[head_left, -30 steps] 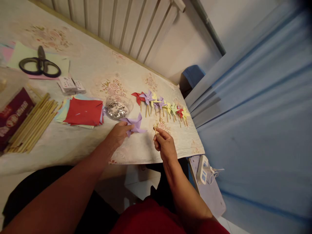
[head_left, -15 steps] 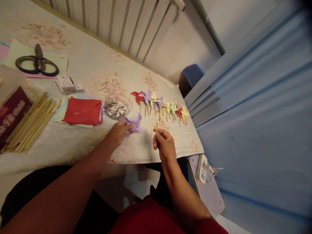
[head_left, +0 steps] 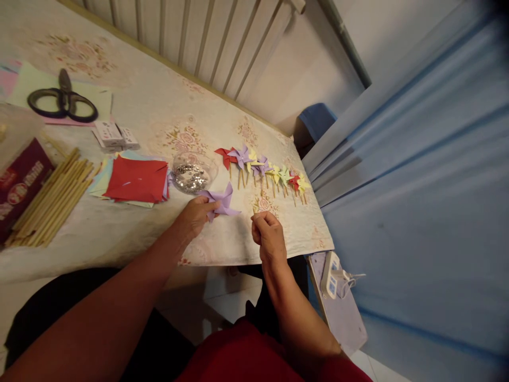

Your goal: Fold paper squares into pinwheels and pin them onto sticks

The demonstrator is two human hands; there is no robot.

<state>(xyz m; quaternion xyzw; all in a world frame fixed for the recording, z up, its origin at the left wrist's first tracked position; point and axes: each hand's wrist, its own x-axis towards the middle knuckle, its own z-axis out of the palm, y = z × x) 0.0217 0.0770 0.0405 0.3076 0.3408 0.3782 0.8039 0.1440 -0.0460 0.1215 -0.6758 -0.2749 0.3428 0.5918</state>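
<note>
Between the thumb and fingers of my left hand (head_left: 195, 216) is a purple paper pinwheel (head_left: 225, 200), its blades folded and spread. My right hand (head_left: 269, 233) is closed in a pinch on a thin wooden stick (head_left: 255, 210), of which only a short end shows above the fingers. The two hands are apart, over the near edge of the table. Just behind the left hand stands a clear round dish (head_left: 191, 178) of small shiny metal pieces. Finished pinwheels (head_left: 262, 166) in red, purple, yellow and green lie in a row farther back on the right.
Coloured paper squares (head_left: 137, 179) are stacked left of the dish, beside a bundle of wooden sticks (head_left: 53, 204). Farther back lie small white boxes (head_left: 109, 135) and black-handled scissors (head_left: 63, 101). A power strip (head_left: 330, 276) rests at lower right, near a blue curtain (head_left: 417, 185).
Less of the stick end shows above my right fingers, which have shifted slightly. My left hand keeps the pinwheel in nearly the same place.
</note>
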